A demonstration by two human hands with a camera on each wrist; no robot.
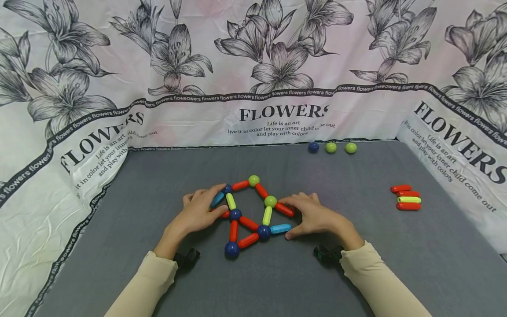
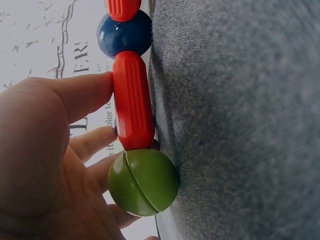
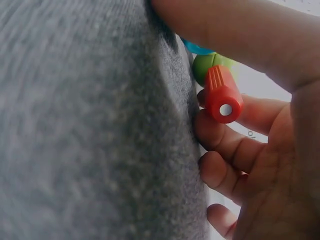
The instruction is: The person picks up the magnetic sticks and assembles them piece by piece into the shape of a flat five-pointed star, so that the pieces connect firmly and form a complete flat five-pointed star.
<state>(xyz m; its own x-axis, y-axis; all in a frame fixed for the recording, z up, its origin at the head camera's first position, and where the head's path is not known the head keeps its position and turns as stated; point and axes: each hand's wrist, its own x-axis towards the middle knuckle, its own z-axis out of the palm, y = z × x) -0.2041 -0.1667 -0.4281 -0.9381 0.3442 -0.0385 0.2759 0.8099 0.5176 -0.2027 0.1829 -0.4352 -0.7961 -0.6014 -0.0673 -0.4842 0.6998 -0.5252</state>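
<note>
Left hand (image 1: pixel 198 210) at the left corner of a flat frame (image 1: pixel 248 223) of sticks and balls lying on the grey cloth (image 1: pixel 253 286). Narrow grip: thumb against a red stick (image 2: pixel 134 102), fingers on the far side of that corner. Left wrist view: green ball (image 2: pixel 143 182) on the stick's near end, under the palm; blue ball (image 2: pixel 125 34) on its other end.

Frame mid-table, between the hands. Lowest point, a dark blue ball (image 1: pixel 231 250); top, a lime ball (image 1: pixel 254 180).

On its right side two sticks jut out loose-ended: red stub (image 1: pixel 284 209) and light blue stub (image 1: pixel 280 229).

Right hand (image 1: pixel 317 216) there, thumb and index wide apart; index at the red stub, thumb by the blue stub's tip. Firmness of contact: cannot tell.

Back edge: three spare balls (image 1: pixel 330 148), one dark blue, two lime. Far right: four spare sticks (image 1: pixel 409 200), three red, one yellow-green.
</note>
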